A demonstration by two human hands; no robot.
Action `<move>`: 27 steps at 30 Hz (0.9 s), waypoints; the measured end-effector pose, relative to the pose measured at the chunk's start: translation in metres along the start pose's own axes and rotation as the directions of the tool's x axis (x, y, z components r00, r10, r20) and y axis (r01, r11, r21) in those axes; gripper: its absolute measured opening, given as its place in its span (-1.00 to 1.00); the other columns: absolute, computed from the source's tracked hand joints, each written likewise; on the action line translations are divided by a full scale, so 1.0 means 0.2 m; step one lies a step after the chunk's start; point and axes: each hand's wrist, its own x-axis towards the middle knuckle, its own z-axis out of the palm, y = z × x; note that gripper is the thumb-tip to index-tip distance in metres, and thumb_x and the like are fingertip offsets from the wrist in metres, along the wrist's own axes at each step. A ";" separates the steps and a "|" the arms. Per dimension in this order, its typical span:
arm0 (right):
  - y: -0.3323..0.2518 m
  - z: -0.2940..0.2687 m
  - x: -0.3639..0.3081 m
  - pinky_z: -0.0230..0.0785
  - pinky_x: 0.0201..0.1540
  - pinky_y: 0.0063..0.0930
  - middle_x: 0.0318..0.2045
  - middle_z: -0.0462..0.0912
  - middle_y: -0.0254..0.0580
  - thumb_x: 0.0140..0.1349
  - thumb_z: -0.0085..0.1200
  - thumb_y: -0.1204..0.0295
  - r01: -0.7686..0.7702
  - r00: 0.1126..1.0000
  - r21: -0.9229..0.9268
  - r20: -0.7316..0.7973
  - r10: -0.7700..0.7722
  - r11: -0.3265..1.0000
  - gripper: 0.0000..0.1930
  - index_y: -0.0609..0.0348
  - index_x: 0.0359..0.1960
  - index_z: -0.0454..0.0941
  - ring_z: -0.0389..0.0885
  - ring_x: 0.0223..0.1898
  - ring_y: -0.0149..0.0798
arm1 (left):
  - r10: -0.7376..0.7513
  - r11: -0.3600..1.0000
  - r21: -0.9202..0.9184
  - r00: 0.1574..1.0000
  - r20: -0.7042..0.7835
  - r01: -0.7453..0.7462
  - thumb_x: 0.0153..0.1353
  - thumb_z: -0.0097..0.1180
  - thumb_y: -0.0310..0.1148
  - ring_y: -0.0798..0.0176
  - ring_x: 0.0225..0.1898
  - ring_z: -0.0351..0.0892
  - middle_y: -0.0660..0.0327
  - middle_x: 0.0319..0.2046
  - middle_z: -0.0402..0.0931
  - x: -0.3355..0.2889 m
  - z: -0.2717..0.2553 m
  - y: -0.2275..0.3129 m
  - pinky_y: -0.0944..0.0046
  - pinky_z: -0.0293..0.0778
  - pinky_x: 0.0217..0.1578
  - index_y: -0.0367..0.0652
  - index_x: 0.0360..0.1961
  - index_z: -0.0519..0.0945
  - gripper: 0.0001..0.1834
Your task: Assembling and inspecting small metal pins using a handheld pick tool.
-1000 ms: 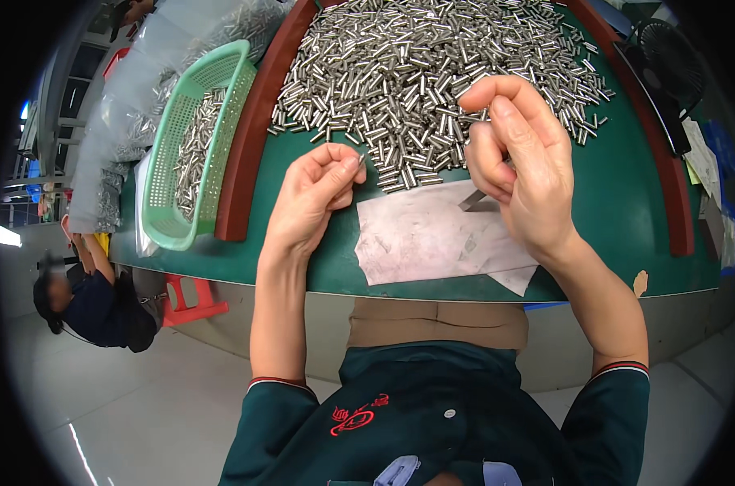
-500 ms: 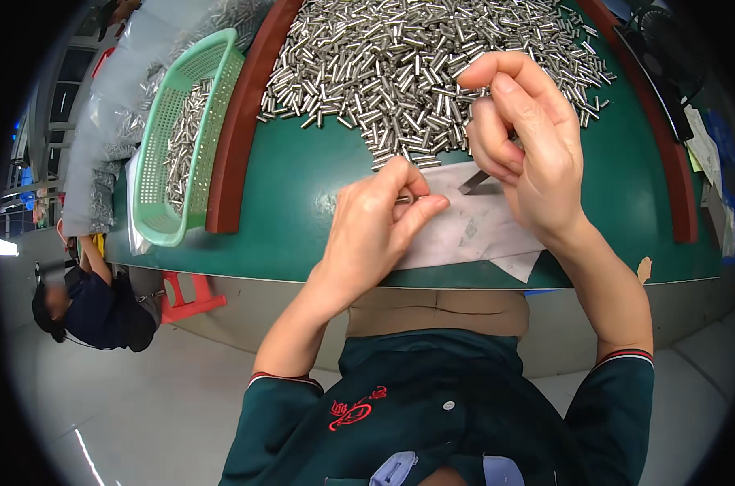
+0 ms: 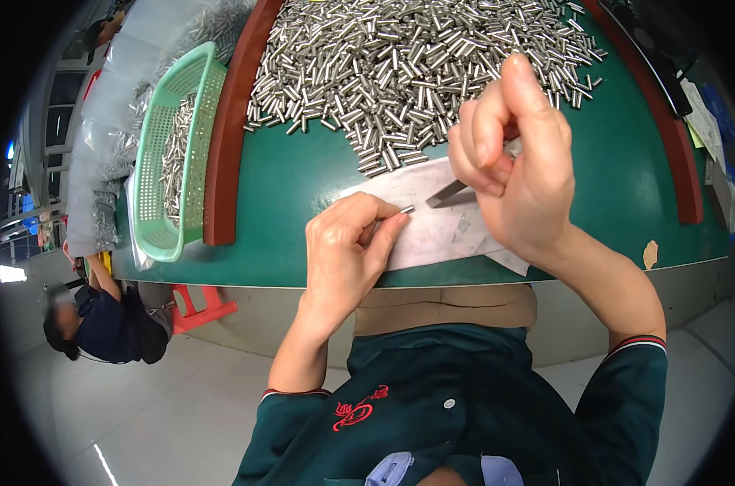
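Note:
My left hand (image 3: pixel 340 243) pinches a small shiny metal pin (image 3: pixel 407 210) between thumb and forefinger, its end poking out to the right. Under it lies a pale, stained cloth (image 3: pixel 420 245) near the table's front edge. My right hand (image 3: pixel 525 178) is raised over the cloth's right side, lower fingers curled round a flat dark metal tool (image 3: pixel 446 193). Only the tool's tip shows, slanting down-left toward the cloth; the rest is hidden in the palm. The right thumb and forefinger point upward, and whether anything sits between them cannot be seen.
A large pile of metal pins (image 3: pixel 400 73) covers the far part of the green table (image 3: pixel 286 182). Brown wooden rails (image 3: pixel 224 174) border both sides. Left of them stand a green basket (image 3: pixel 149 206) of pins and bulging plastic bags (image 3: pixel 100 154). Another person (image 3: pixel 112 320) is at far left.
My left hand has shifted left and slightly down, and the pin now shows at its fingertips. My right hand has turned, its forefinger and thumb closer together, with more of the tool's tip visible.

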 end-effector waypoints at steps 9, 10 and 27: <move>0.05 0.03 -0.01 -0.06 -0.69 -0.69 -0.83 0.13 -0.39 0.31 -0.43 0.26 0.048 0.998 -0.037 0.040 -0.046 0.998 -0.53 0.10 -0.81 0.11 0.05 -0.75 -0.53 | -0.007 1.000 -0.023 1.000 -0.028 0.006 -0.19 0.18 -0.56 0.26 -0.75 0.20 0.20 -0.79 0.24 -0.01 0.01 -0.01 0.31 0.17 -0.69 -0.26 -0.62 0.48 -0.90; 0.05 0.01 0.00 -0.02 -0.66 -0.68 -0.81 0.15 -0.37 0.31 -0.42 0.26 0.097 0.989 -0.132 0.128 -0.080 0.986 -0.53 0.12 -0.80 0.12 0.11 -0.73 -0.51 | -0.008 1.000 -0.025 1.000 -0.030 0.007 -0.18 0.18 -0.56 0.26 -0.75 0.20 0.20 -0.79 0.24 -0.01 0.01 -0.01 0.31 0.17 -0.69 -0.26 -0.62 0.48 -0.90; 0.05 0.01 -0.01 -0.21 -0.76 -0.65 -0.90 0.00 -0.47 0.29 -0.50 0.25 -0.078 0.992 0.181 0.107 0.059 0.980 -0.53 -0.02 -0.85 -0.01 -0.15 -0.82 -0.54 | -0.043 0.999 -0.031 0.999 -0.033 0.042 -0.16 0.17 -0.56 0.31 -0.77 0.22 0.21 -0.79 0.27 -0.01 0.02 0.01 0.35 0.17 -0.71 -0.26 -0.64 0.46 -0.89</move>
